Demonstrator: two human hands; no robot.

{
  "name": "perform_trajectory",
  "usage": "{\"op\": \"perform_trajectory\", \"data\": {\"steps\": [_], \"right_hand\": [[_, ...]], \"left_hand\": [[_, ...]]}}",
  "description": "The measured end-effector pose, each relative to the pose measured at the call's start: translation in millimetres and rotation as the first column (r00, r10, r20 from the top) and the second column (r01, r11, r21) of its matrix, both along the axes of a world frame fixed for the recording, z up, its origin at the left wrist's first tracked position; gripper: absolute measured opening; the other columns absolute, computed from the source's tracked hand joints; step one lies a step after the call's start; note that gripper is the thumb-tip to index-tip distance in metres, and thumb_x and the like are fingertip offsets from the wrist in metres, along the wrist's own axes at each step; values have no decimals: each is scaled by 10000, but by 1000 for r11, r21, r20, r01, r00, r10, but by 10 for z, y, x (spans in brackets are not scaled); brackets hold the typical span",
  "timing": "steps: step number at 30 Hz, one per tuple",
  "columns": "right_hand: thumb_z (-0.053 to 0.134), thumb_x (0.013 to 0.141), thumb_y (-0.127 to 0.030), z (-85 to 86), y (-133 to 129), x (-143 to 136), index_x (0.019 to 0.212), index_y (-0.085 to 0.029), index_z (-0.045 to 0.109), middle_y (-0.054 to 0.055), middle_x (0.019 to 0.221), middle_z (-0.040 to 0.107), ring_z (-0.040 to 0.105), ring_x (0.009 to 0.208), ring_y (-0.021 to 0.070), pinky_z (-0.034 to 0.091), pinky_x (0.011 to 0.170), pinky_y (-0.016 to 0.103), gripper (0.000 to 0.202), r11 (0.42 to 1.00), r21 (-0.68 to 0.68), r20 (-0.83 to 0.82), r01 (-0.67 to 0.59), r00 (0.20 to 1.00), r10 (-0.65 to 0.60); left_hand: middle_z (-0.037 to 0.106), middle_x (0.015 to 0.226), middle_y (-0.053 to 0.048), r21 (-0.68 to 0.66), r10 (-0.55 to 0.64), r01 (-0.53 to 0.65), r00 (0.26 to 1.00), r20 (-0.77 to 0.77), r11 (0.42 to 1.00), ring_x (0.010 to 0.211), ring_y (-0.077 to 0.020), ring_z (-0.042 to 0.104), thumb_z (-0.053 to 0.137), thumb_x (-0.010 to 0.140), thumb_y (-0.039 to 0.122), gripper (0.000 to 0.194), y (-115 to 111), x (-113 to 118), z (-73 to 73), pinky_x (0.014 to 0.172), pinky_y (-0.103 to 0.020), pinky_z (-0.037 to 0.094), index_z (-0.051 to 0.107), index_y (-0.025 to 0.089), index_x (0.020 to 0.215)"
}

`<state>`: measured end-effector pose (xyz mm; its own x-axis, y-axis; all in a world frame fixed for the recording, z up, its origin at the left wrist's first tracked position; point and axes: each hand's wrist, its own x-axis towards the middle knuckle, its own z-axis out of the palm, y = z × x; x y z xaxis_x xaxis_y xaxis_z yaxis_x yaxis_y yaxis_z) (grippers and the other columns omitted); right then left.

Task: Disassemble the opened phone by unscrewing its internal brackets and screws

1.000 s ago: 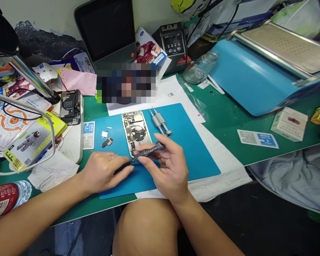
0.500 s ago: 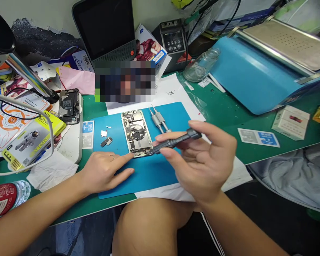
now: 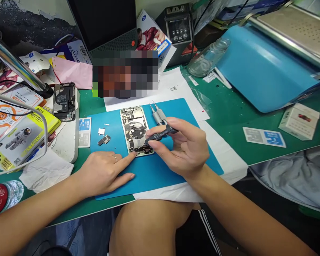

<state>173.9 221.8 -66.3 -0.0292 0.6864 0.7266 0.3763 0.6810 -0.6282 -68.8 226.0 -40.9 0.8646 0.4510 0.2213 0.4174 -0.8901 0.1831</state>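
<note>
An opened phone body (image 3: 138, 131) with bare inner parts lies on a blue mat (image 3: 149, 176). My left hand (image 3: 106, 172) rests at its lower left, the index fingertip on the phone's bottom edge and the thumb apart, holding nothing. Above the phone's lower right part, my right hand (image 3: 184, 147) grips a dark pen-like tool (image 3: 162, 134) between thumb and fingers, its tip over the phone's interior. Two grey screwdrivers (image 3: 158, 115) lie just right of the phone. Small metal parts (image 3: 104, 140) sit on the mat to the left.
On the left are a second opened phone (image 3: 64, 101), a yellow battery box (image 3: 26, 138), a lamp pole (image 3: 18, 55) and crumpled tissue (image 3: 46, 170). Behind stand a dark screen (image 3: 104, 21) and a glass jar (image 3: 208, 58). A small white box (image 3: 298, 121) is at right.
My right hand has moved left and lower over the phone, bringing the tool's tip from its bottom edge to over its interior. My left fingertip stays at the phone's edge. The view has shifted slightly.
</note>
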Motion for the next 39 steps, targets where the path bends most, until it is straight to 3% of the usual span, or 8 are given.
{"op": "perform_trajectory", "data": {"steps": [4,13,22,26,30,39], "right_hand": [[772,862,-152,-35,-10,17,1369,-333,513,29,1119,791,799,866,204,712,779,391,597,999,-31,38,-11,999,12],[746,877,-93,-21,29,23,1491,-296,462,46,1144,803,809,910,197,714,809,348,706,994,110,160,-24,987,6],[761,889,-125,3,40,31,1543,-251,415,74,1117,808,814,927,202,711,823,326,751,987,161,241,-26,970,-14],[690,945,-150,64,18,27,1548,-177,417,126,1146,806,811,992,222,709,819,326,663,980,181,283,-79,959,26],[614,949,-46,89,-6,-6,1526,-142,450,142,1136,806,794,1067,214,694,869,332,608,983,173,272,-68,962,19],[643,949,-125,66,50,-45,1426,-148,548,122,994,790,766,856,201,661,711,330,487,958,269,231,-103,972,40]], "left_hand": [[721,786,-10,-1,-1,1,1000,-3,1000,646,-168,676,442,1086,455,440,0,5,0,572,-302,463,581,124,1340],[717,777,-2,5,5,-5,1000,-7,1000,657,-157,681,431,1092,441,412,-6,7,-4,575,-290,468,579,137,1329],[730,814,-12,-17,15,-15,999,-37,1000,673,-171,693,437,1089,435,456,-15,7,8,562,-316,492,544,100,1380],[720,799,-9,-13,16,-16,1000,-16,1000,652,-178,685,428,1088,442,459,-16,10,-3,539,-325,487,546,101,1371],[717,796,-10,-21,17,-17,1000,-5,1000,649,-176,683,428,1089,441,450,-14,-1,-15,541,-318,491,552,103,1358],[721,807,-10,-36,11,-11,1000,-7,999,654,-174,682,433,1089,432,449,-14,-12,-24,555,-317,486,541,104,1377]]}}
